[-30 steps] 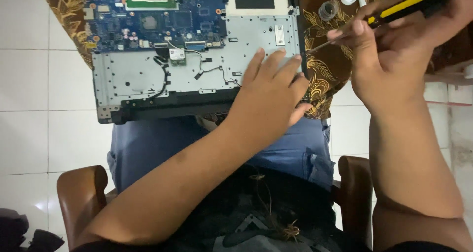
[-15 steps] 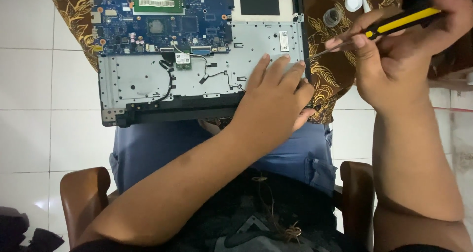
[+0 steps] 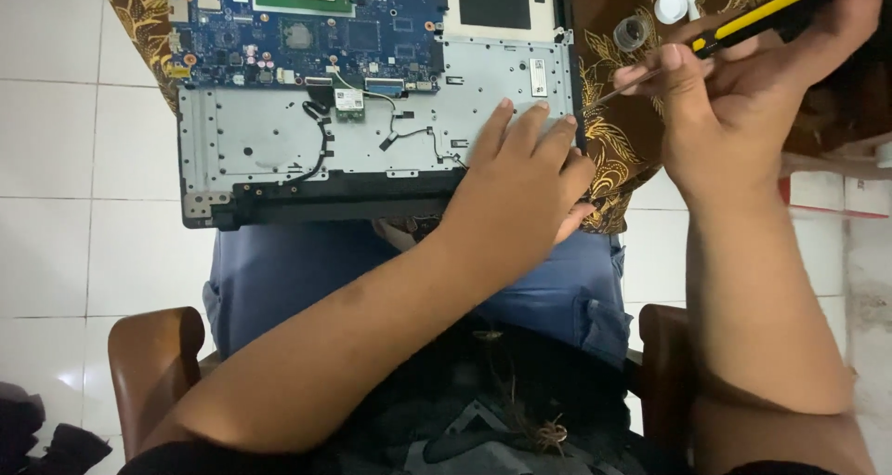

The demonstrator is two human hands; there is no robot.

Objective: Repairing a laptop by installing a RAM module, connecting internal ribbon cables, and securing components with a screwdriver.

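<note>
An opened laptop base [image 3: 269, 140] lies across my lap, its grey metal frame and blue circuit board [image 3: 307, 29] exposed, with thin black wires running over the frame. My left hand [image 3: 520, 182] rests flat on the near right corner of the frame, fingers spread a little. My right hand [image 3: 734, 85] grips a yellow and black screwdriver [image 3: 743, 24]; its thin shaft slants down left, tip close to the laptop's right edge, just beyond my left fingertips.
A brown patterned cloth [image 3: 623, 131] lies under the laptop. A small round glass jar [image 3: 632, 33] and a white cap [image 3: 670, 6] sit on it at upper right. Brown chair arms [image 3: 149, 363] flank my legs above white floor tiles [image 3: 84, 150].
The view has shifted slightly, so the laptop sits lower in frame. My right hand with the screwdriver has tilted, bringing the tip nearer the laptop's right edge. My left hand stays put.
</note>
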